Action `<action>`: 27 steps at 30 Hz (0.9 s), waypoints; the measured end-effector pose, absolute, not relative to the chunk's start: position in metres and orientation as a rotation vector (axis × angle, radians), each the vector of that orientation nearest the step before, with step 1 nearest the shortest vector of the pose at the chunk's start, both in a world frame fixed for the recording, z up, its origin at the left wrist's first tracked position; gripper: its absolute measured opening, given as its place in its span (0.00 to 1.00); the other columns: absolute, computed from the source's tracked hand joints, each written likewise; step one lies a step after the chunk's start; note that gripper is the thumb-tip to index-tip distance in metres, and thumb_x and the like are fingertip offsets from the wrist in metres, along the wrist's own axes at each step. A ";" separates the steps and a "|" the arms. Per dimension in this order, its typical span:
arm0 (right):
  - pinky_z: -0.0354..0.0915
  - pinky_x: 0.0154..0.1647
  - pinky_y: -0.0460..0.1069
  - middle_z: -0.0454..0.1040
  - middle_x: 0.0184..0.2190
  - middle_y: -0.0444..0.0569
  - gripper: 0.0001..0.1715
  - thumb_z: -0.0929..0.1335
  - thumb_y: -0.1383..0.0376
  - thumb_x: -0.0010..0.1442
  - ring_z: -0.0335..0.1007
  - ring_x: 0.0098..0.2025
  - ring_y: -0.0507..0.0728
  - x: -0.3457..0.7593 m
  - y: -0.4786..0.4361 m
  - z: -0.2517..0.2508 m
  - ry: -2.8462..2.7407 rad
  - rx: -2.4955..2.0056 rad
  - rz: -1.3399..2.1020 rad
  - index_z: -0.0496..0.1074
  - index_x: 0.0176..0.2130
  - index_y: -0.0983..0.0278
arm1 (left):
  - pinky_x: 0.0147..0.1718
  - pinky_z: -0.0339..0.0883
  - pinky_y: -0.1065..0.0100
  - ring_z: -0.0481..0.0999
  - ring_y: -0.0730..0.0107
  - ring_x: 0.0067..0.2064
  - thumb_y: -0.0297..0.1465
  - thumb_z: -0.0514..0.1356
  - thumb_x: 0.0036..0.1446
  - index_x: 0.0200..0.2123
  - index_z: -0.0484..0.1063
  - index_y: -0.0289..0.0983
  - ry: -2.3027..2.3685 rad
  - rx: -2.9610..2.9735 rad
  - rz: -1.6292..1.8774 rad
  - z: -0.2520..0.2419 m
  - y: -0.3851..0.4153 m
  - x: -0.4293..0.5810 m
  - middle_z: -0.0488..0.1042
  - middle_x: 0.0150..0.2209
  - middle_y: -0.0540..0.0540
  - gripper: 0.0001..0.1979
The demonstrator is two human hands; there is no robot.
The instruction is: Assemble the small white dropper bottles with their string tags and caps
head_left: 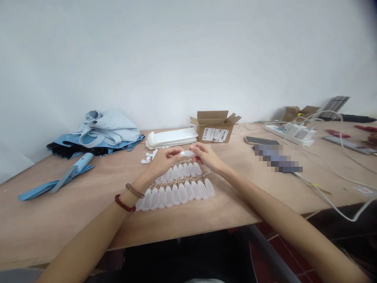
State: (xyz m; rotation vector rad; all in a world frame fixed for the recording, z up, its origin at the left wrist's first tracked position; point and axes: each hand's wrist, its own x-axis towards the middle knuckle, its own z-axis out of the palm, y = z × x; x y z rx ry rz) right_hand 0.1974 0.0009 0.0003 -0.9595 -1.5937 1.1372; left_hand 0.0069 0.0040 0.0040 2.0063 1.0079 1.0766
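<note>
Both of my hands are closed on one small translucent white tube-shaped piece (187, 153), raised just above the tabletop. My left hand (165, 160) pinches its left end, and a pale cord shows by those fingertips. At the right end, my right hand (207, 156) grips it between thumb and fingers. Below the hands lie two rows of similar translucent white pieces with beige cords: a front row (176, 194) and a shorter back row (181, 171), partly hidden by my left hand. Small white bits (148, 157) lie beside my left hand.
Behind my hands are a stack of flat white packets (173, 137) and an open cardboard box (214, 131). A light-blue bag (110, 127) and a folded blue umbrella (66, 177) lie left. A dark phone (261, 140), a power strip (290, 133) and white cables are right.
</note>
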 end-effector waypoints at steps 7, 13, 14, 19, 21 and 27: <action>0.54 0.22 0.43 0.64 0.20 0.39 0.17 0.66 0.51 0.57 0.61 0.21 0.48 0.197 0.001 -0.002 -1.661 -0.880 1.096 0.62 0.34 0.63 | 0.19 0.59 0.74 0.69 0.75 0.22 0.47 0.57 0.55 0.30 0.75 0.30 1.080 1.553 0.843 0.008 -0.002 0.011 0.76 0.27 0.41 0.23; 0.54 0.23 0.44 0.61 0.20 0.39 0.18 0.64 0.51 0.59 0.57 0.21 0.48 0.200 0.005 -0.006 -1.738 -0.849 1.040 0.64 0.33 0.63 | 0.19 0.61 0.74 0.72 0.75 0.22 0.41 0.60 0.54 0.40 0.72 0.34 0.968 1.797 0.885 0.006 -0.004 0.008 0.77 0.30 0.45 0.17; 0.53 0.23 0.44 0.60 0.19 0.39 0.18 0.63 0.50 0.59 0.56 0.21 0.48 0.200 0.005 -0.006 -1.738 -0.858 1.042 0.64 0.33 0.63 | 0.19 0.62 0.74 0.72 0.74 0.23 0.40 0.61 0.53 0.41 0.72 0.35 0.964 1.840 0.916 0.005 -0.003 0.008 0.76 0.29 0.46 0.17; 0.52 0.23 0.44 0.59 0.19 0.39 0.19 0.63 0.50 0.59 0.55 0.21 0.48 0.200 0.003 -0.002 -1.725 -0.858 1.014 0.64 0.32 0.63 | 0.18 0.62 0.74 0.72 0.74 0.23 0.44 0.59 0.55 0.39 0.74 0.33 0.993 1.778 0.933 0.006 -0.001 0.010 0.76 0.31 0.44 0.19; 0.52 0.23 0.44 0.59 0.19 0.39 0.19 0.63 0.49 0.59 0.54 0.21 0.48 0.200 0.003 -0.001 -1.736 -0.850 1.004 0.64 0.32 0.64 | 0.17 0.60 0.74 0.70 0.75 0.21 0.46 0.56 0.56 0.34 0.74 0.31 1.030 1.693 0.882 0.006 0.000 0.011 0.76 0.30 0.42 0.22; 0.50 0.22 0.44 0.57 0.17 0.38 0.20 0.62 0.49 0.60 0.53 0.20 0.48 0.199 0.002 -0.001 -1.738 -0.864 0.992 0.63 0.31 0.64 | 0.20 0.62 0.75 0.70 0.76 0.24 0.41 0.62 0.53 0.34 0.72 0.33 0.932 1.792 0.925 0.006 -0.001 0.010 0.73 0.27 0.48 0.15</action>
